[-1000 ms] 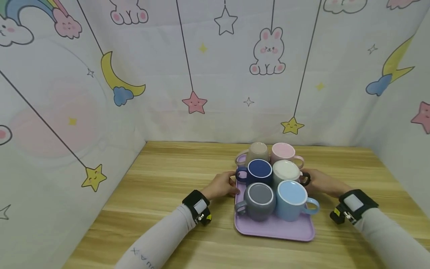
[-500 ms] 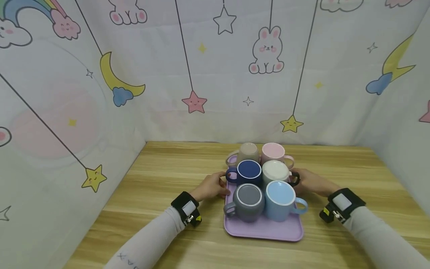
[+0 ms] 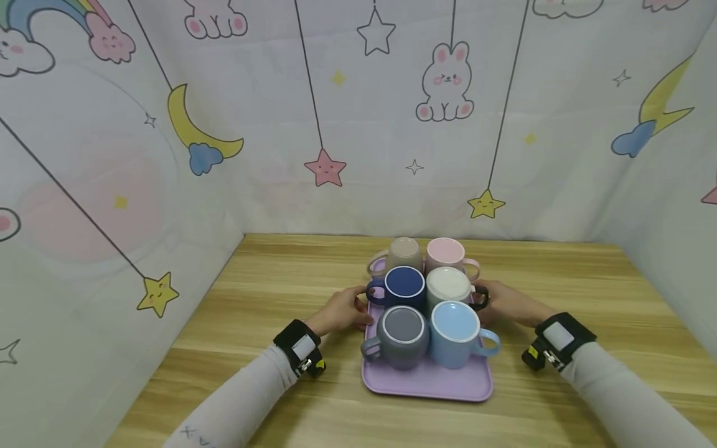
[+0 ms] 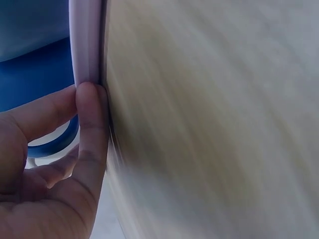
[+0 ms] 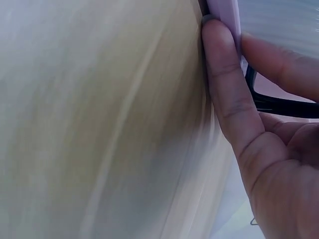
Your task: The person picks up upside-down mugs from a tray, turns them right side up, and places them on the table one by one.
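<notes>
A lilac tray (image 3: 426, 384) bears several mugs standing base up in two columns. At the back are a taupe mug (image 3: 404, 252) and a pink mug (image 3: 445, 252); in the middle, a navy mug (image 3: 405, 283) and a white mug (image 3: 448, 285) with a black handle; in front, a grey mug (image 3: 402, 339) and a light blue mug (image 3: 455, 339). My left hand (image 3: 342, 310) pinches the tray's left rim (image 4: 87, 45) between thumb and finger, beside the navy handle. Opposite it, my right hand (image 3: 512, 303) pinches the right rim (image 5: 225, 17), partly hidden by the black handle.
The wooden table (image 3: 269, 274) extends on both sides of the tray and in front of it. A white cloth (image 3: 381, 124) printed with rabbits, stars and moons closes off the back and both sides.
Both hands and the tray have moved left along the table, with the mugs keeping their places on it. The grip on both rims stays the same.
</notes>
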Tool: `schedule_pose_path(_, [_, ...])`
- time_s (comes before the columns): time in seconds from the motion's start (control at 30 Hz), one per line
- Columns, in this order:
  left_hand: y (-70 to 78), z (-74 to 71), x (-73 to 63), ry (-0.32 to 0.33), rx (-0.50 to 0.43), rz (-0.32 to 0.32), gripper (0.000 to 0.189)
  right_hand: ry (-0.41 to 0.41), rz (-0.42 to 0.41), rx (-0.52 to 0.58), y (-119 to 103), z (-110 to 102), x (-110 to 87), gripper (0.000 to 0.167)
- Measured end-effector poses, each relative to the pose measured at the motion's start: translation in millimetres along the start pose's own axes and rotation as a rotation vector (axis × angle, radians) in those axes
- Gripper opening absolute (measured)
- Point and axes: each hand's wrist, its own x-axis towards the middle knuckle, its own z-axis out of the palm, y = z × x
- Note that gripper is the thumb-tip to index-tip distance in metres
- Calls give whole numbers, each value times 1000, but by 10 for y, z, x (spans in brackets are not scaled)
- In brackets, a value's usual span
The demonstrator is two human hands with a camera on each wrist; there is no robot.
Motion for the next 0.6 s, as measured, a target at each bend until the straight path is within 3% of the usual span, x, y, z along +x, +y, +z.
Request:
schedule_pose_path(0.33, [-50, -75, -12, 20, 69, 7, 70, -20, 8, 41, -65, 61, 41, 59])
schedule_pose_path(0.6, [-65, -100, -53, 18, 37, -13, 69, -22, -20, 51, -58, 95, 84, 53])
